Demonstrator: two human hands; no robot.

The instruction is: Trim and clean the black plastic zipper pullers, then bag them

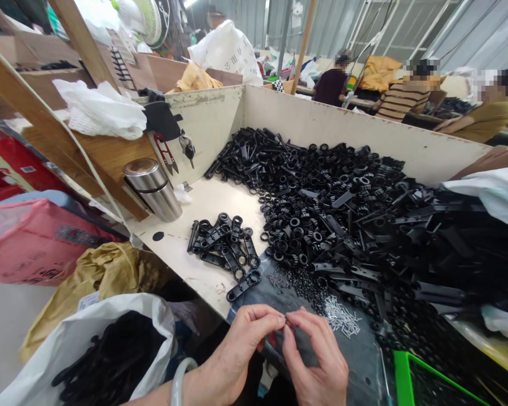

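Observation:
My left hand and my right hand meet fingertip to fingertip over the dark mat at the table's near edge. Both are closed in a pinch around a tiny dark piece, too small to name. Right beside my right hand lies a heap of silver pins, with small black bits and small screws just beyond. A small pile of black plastic arms with ring ends lies ahead of my left hand.
A large heap of black plastic parts fills the walled table. A steel thermos stands at left, below red thread snips. A white sack of black parts sits lower left; a green-rimmed basket lower right. Several people work beyond the wall.

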